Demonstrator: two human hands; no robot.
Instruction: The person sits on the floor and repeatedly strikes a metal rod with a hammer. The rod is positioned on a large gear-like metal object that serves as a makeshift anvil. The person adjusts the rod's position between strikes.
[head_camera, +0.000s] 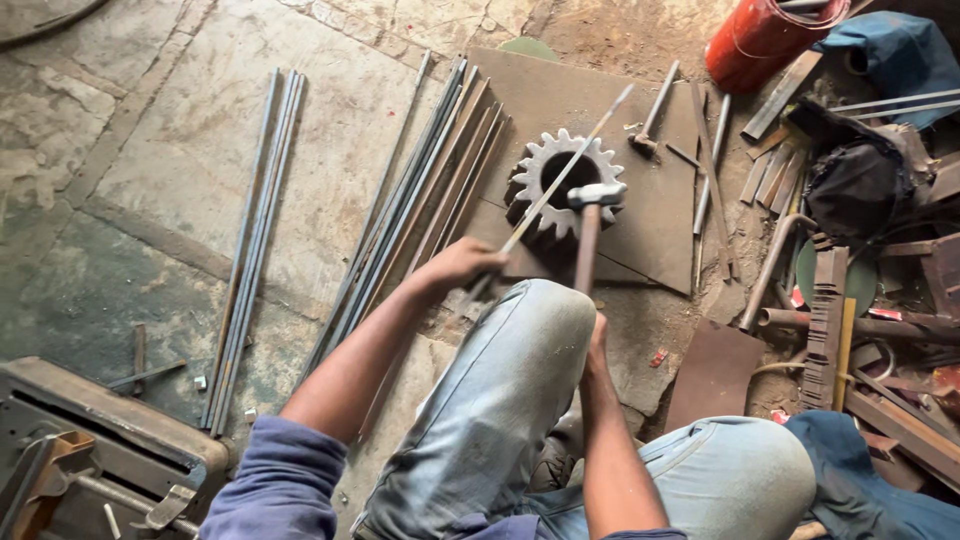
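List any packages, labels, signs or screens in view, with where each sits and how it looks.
No screens or signs show.
Small red-and-white scrap of packaging: on the floor right of the raised knee, flat and crumpled.
Red-and-white label-like scraps: among the rusty scrap metal at right, small and partly hidden.
Red cylindrical container: top right, lying tilted; no label visible on it.

Left of our left hand, bare floor opens between two rod bundles. Right of the gear, scrap metal crowds us; our knee blocks the near side.
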